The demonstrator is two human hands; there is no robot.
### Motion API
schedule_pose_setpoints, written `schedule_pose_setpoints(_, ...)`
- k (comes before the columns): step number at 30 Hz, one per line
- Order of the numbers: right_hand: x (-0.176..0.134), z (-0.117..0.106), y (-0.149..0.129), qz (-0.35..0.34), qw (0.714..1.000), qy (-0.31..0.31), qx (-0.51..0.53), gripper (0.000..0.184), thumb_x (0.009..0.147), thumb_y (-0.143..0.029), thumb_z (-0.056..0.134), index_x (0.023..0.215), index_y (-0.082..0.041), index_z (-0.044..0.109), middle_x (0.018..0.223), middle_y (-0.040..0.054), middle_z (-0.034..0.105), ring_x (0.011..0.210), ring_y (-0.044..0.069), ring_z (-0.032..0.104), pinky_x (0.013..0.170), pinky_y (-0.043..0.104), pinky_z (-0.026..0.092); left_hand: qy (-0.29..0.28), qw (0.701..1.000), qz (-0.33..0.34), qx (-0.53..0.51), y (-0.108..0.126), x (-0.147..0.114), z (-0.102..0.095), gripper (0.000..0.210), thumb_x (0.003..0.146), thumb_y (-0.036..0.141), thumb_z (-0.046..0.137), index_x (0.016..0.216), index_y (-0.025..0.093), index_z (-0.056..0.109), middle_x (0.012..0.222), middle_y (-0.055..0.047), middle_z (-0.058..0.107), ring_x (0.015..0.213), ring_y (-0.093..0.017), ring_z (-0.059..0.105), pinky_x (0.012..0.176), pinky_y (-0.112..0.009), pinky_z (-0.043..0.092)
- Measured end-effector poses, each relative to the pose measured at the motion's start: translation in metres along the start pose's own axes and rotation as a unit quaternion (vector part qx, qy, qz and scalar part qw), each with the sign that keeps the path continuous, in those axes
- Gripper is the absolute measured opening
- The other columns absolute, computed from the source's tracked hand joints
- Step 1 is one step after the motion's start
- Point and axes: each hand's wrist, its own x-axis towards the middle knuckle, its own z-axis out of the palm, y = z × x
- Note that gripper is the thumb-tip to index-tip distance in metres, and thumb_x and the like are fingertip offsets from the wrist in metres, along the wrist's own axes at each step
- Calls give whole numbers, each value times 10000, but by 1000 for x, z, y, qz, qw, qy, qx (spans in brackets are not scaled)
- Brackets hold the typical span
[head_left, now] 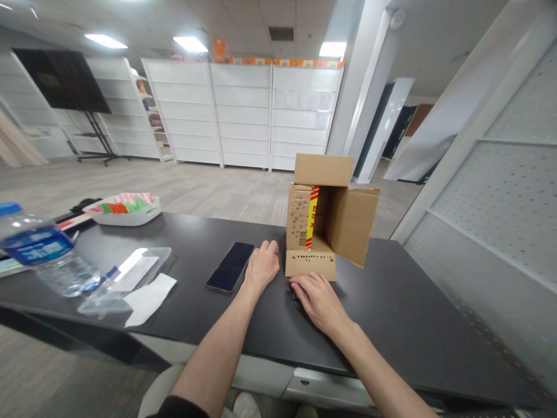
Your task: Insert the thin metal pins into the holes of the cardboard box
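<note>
An open cardboard box (pixel 300 217) stands on the dark desk, its opening facing me and its flaps folded out. My left hand (pixel 262 264) rests on the desk between a phone (pixel 231 266) and the box, fingers curled in; whatever they may hold is hidden. Just in front of the box's lower flap (pixel 310 265) is my right hand (pixel 319 302), palm down with its fingers bent together. A small dark thing (pixel 295 295) shows under its thumb side, too covered to name. The phone lies flat, screen up and dark.
To the left stand a water bottle (pixel 47 249), a clear plastic case (pixel 148 267), a white paper piece (pixel 151 297) and a white basket (pixel 126 216) of colourful packets. A perforated panel (pixel 500 191) borders the desk's right side. White shelving (pixel 243 116) stands behind.
</note>
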Motion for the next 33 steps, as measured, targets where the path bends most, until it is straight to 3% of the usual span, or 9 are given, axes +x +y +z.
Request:
schedule_pose_setpoints(9,12,-3,8,44,993,54,91,269,1045,-285,428,1026,-206,685,988,78,739,934,232,679,861,370,528,-10,1000,-9,5,3,-1,-5,211,940,148,411,1048,236,568,1070,-57,616,889,-184,633,823,-317,449)
schedule_pose_setpoints(21,38,11,30,158,942,205,214,323,1002,-429,458,1004,-203,689,975,91,752,919,243,702,858,381,541,-2,1000,0,7,-1,1,2,206,941,151,412,1047,233,568,1055,-57,610,932,-185,635,870,-310,445)
schedule_pose_setpoints(33,35,22,31,154,932,224,242,332,1009,-443,457,1033,-195,677,979,100,745,932,244,701,874,399,546,-5,1000,-6,11,-1,2,1,199,938,152,411,1042,233,561,1060,-54,614,918,-184,638,858,-312,446)
